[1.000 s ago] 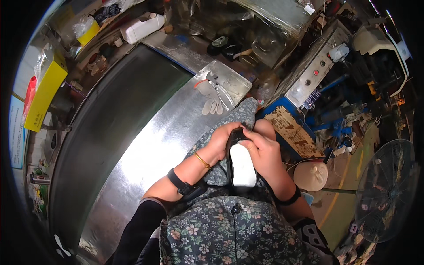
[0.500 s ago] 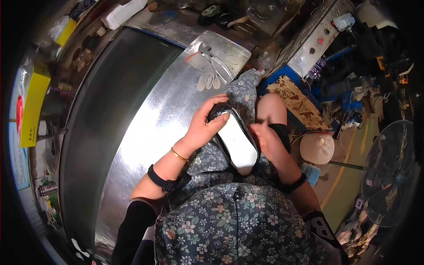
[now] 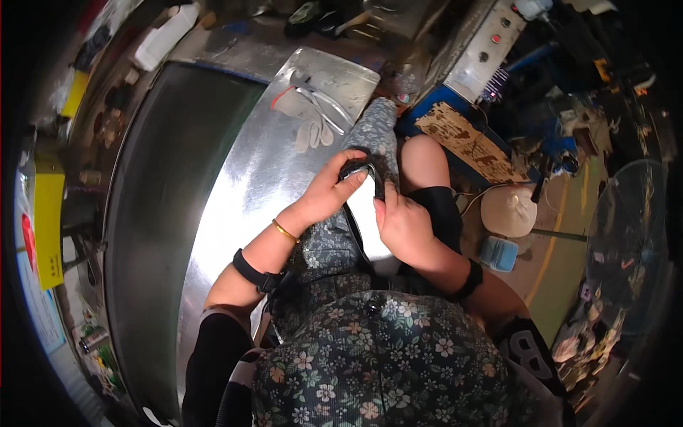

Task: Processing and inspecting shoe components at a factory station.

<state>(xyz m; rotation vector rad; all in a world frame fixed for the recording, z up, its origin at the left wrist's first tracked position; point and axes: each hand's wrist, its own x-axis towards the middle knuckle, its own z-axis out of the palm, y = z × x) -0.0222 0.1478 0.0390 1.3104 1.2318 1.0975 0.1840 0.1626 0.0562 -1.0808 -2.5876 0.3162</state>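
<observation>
A shoe on a last (image 3: 366, 222), white sole side up with a black upper wrapped round its rim, lies over my lap on the floral apron (image 3: 363, 349). My left hand (image 3: 327, 192) grips its far end, the thumb on the white face and the fingers round the black upper. My right hand (image 3: 407, 226) covers part of the right side, its fingers closed at the black edge near the far end. The fingertips' exact hold is partly hidden.
On the shiny metal table (image 3: 228, 192) to the left lie a pale glove (image 3: 306, 124) and a metal tool with long curved handles (image 3: 329, 105). A dark belt (image 3: 153, 213) runs further left. At right are a control panel (image 3: 480, 57), a whitish jug (image 3: 509, 211), a blue container (image 3: 499, 254) and a fan (image 3: 626, 242).
My right hand has moved in from beside the shoe onto its right edge. My left hand keeps its hold at the far end. The whole view has shifted a little.
</observation>
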